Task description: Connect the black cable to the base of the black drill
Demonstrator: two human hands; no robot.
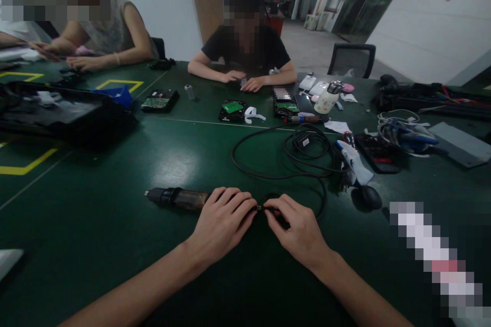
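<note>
Left hand (228, 217) curled over rear of electric screwdriver (180, 197), bit (147, 193) pointing left, over green table (115, 235); back end hidden. Right hand (301, 225) pinches end of black cable (282, 178); fingertips mostly cover connector (259, 208), can't tell if mated.

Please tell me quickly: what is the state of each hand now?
Left hand: closed around the dark handheld tool.
Right hand: closed, pinching what looks like the end of the black cable.
</note>
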